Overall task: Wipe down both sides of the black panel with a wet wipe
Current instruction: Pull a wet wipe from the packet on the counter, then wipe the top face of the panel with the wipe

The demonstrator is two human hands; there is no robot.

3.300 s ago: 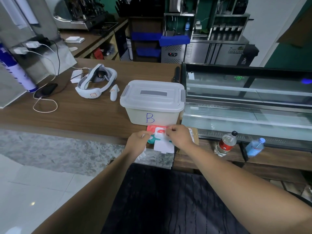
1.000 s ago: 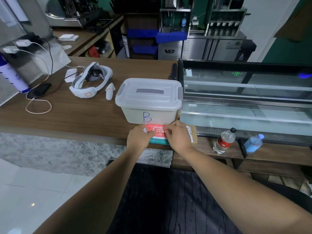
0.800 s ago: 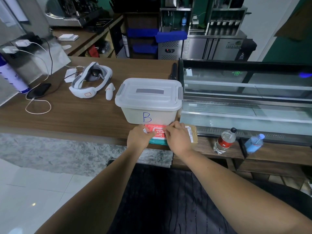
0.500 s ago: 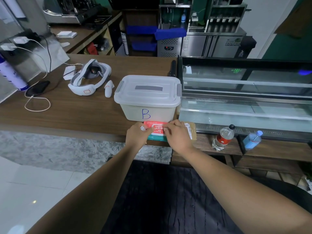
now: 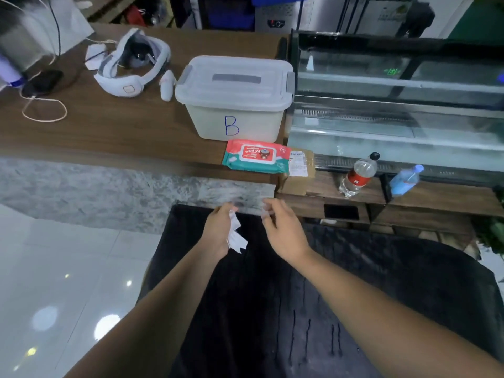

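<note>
The black panel (image 5: 272, 309) lies flat below me and fills the lower middle of the view. My left hand (image 5: 216, 233) hovers over its far edge and grips a crumpled white wet wipe (image 5: 236, 239) that hangs down from the fingers. My right hand (image 5: 283, 233) is level with it, a short gap to the right, fingers loosely curved and holding nothing that I can see. The red and teal wipes pack (image 5: 256, 156) lies on the wooden counter's front edge with its flap down.
Behind the pack stands a lidded plastic box marked B (image 5: 234, 105). A white headset (image 5: 131, 64), a controller (image 5: 167, 84) and a phone (image 5: 43, 81) lie further left. A glass display case (image 5: 395, 105), a cardboard box (image 5: 298, 170) and two bottles (image 5: 357, 175) are at the right.
Both hands have left the wipes pack and come back toward me over the panel. My left hand now carries a pulled-out wipe. The view has tilted downward.
</note>
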